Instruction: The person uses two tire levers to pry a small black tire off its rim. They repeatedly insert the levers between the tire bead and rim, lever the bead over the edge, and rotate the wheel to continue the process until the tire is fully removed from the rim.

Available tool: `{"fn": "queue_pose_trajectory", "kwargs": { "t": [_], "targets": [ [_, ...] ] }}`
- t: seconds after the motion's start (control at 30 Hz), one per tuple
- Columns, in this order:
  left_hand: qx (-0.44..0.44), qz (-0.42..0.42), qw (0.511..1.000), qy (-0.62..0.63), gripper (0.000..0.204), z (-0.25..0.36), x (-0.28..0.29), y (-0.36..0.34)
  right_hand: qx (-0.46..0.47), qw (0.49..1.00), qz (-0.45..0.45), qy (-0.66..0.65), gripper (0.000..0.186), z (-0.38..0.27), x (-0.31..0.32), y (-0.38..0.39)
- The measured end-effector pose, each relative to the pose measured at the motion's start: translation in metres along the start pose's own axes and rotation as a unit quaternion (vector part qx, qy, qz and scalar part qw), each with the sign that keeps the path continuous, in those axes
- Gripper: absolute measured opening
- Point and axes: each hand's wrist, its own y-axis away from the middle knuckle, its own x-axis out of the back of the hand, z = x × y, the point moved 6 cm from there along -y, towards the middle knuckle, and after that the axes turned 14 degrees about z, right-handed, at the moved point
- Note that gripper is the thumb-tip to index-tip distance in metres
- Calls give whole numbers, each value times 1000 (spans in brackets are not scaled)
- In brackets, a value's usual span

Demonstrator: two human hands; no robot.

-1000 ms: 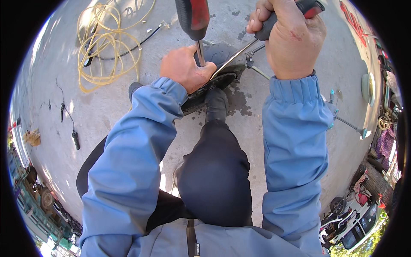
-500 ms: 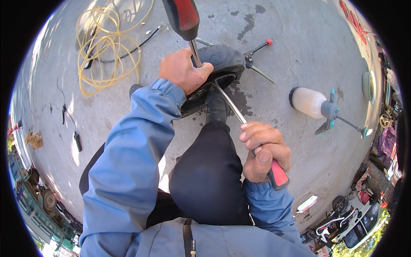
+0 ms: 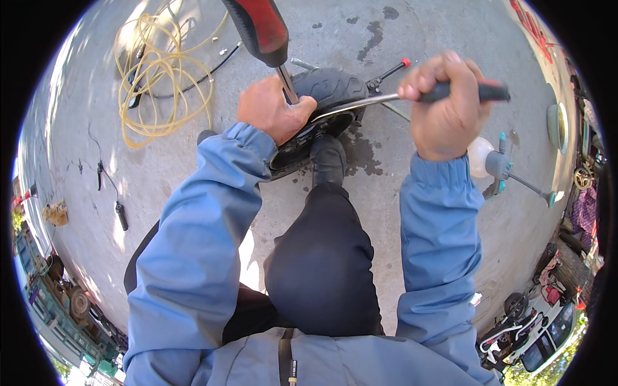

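A black tire on a wheel [image 3: 331,83] rests on the ground, with my boot [image 3: 328,154] against its middle. A tire lever with a red and black handle [image 3: 261,29] stands tilted at the tire's edge. My left hand [image 3: 270,109] is closed around the lever's shaft low down, thumb on the tire; its other fingers are partly hidden. My right hand [image 3: 450,106] is wrapped round the dark handle of a second tire lever [image 3: 360,103]. That lever lies nearly level, its tip at the tire's rim edge.
Coiled yellowish hose [image 3: 161,83] lies at the far left. A cable with a black grip [image 3: 122,217] is nearer. A spray bottle [image 3: 496,164] lies on the right, partly behind my right arm. Parts crowd the right edge, by a toy-like white vehicle [image 3: 547,341].
My right hand has swung up and away to the right, turning its lever from a steep slant to nearly level. My left hand stays put; its lever's handle leans slightly further left.
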Motion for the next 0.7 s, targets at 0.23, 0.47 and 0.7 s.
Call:
{"fn": "queue_pose_trajectory", "kwargs": {
  "t": [0.23,0.47,0.7],
  "targets": [
    [-7,5,1000,-8,59,-11,-4,5,-11,993,89,-80,22,13,79,61],
    [-15,4,1000,-27,58,-8,-3,-6,13,995,96,-37,22,8,82,113],
    [-27,-15,997,-64,64,-3,-1,-10,-64,990,97,-81,23,27,106,109]
  ]
}}
